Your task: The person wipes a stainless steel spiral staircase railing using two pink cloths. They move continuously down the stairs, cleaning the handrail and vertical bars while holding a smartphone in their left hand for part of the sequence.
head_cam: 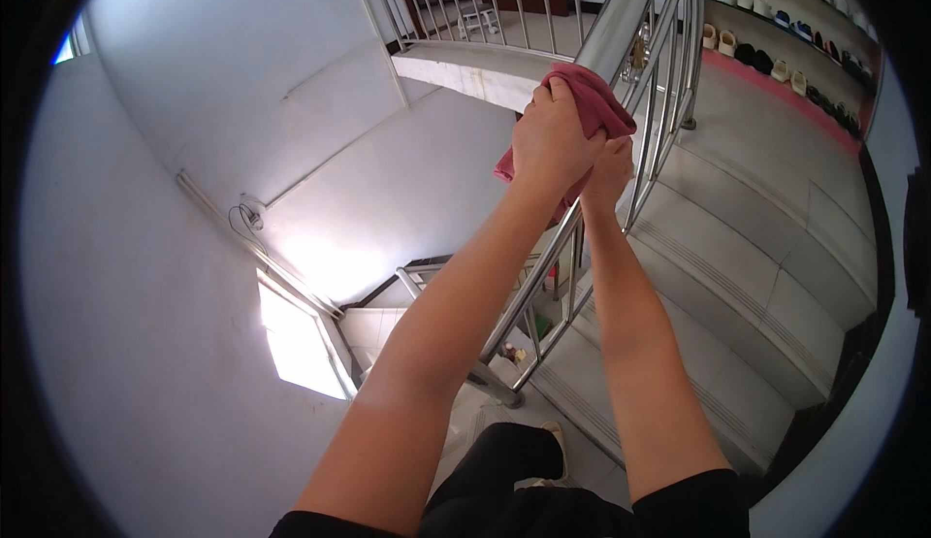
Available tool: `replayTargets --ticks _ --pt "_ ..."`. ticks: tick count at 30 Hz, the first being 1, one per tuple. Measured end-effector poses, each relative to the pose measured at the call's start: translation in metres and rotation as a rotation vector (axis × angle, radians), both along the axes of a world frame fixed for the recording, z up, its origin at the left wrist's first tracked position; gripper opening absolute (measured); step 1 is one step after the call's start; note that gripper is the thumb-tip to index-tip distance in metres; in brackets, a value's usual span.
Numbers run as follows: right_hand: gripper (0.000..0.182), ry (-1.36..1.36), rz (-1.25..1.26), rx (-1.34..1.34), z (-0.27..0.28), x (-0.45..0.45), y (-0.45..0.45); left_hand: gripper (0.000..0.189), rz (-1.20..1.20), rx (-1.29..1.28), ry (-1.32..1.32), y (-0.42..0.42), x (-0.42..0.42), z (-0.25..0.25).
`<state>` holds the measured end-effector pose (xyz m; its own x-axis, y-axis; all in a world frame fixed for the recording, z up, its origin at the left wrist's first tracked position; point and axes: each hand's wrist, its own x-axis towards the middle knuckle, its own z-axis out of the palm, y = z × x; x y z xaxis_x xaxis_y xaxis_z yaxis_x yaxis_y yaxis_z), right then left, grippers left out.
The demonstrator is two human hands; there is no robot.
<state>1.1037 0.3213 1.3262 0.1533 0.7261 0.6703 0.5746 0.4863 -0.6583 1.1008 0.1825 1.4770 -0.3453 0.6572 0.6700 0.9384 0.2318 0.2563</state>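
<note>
A dark pink cloth point(593, 98) is wrapped over the sloping metal handrail point(622, 10) of the stair railing. My left hand point(553, 134) presses on the cloth from the left side, fingers curled over its top. Close beside it, my right hand point(611, 170) grips the cloth from the right side of the rail. Both arms reach up and forward. Part of the rail is hidden under the cloth and my hands. Thin metal balusters point(658, 112) stand below the handrail.
Tiled stairs point(734, 247) climb on the right towards shelves of shoes point(771, 65). A second railing point(473, 3) edges the upper landing, with a small white stool point(478, 20) behind it. On the left is a stairwell drop with a bright window point(298, 341). My slippered foot point(554, 447) is on the steps.
</note>
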Motion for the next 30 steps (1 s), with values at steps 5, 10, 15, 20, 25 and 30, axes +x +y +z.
replayTargets --ticks 5,10,15,20,25,30 --pt "0.067 0.227 0.373 -0.228 -0.007 0.011 -0.050 0.084 0.000 0.008 -0.002 -0.033 -0.009 -0.025" --pt "0.076 -0.071 0.169 -0.160 -0.044 0.005 -0.073 0.085 0.020 0.012 0.033 -0.060 -0.004 -0.044" --pt "0.078 -0.164 0.094 -0.082 -0.078 0.002 -0.100 0.084 0.056 0.004 0.016 -0.094 -0.004 -0.067" --pt "0.080 -0.006 0.224 -0.247 -0.091 0.004 -0.130 0.086 0.055 -0.042 -0.065 -0.127 -0.004 -0.083" --pt "0.063 0.063 0.399 -0.477 -0.086 0.007 -0.165 0.089 0.100 0.024 -0.029 -0.145 -0.004 -0.102" --pt "0.059 0.052 0.372 -0.524 -0.108 0.009 -0.173 0.096 0.113 -0.026 -0.081 -0.164 0.007 -0.104"
